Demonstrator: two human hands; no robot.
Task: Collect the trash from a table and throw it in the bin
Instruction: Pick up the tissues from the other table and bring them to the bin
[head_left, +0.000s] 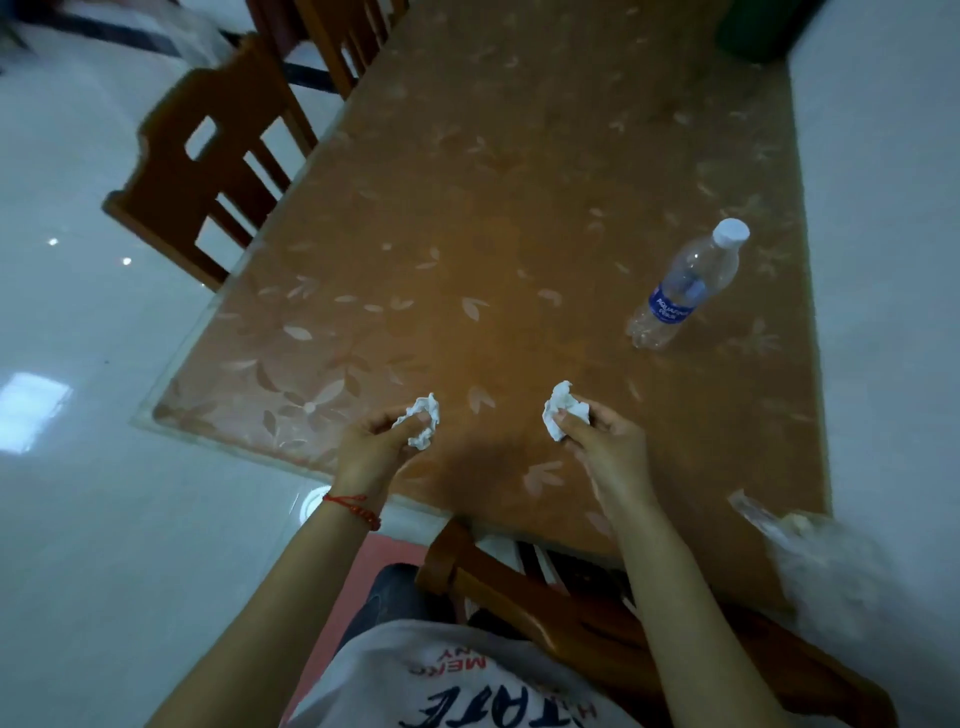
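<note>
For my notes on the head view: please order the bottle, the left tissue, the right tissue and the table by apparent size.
1. Table
2. Bottle
3. Left tissue and right tissue: they look alike and hands partly cover them, so I do not rank them.

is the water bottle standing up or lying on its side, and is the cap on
Lying on its side: the water bottle rests lengthwise on the table, its white cap on.
</note>
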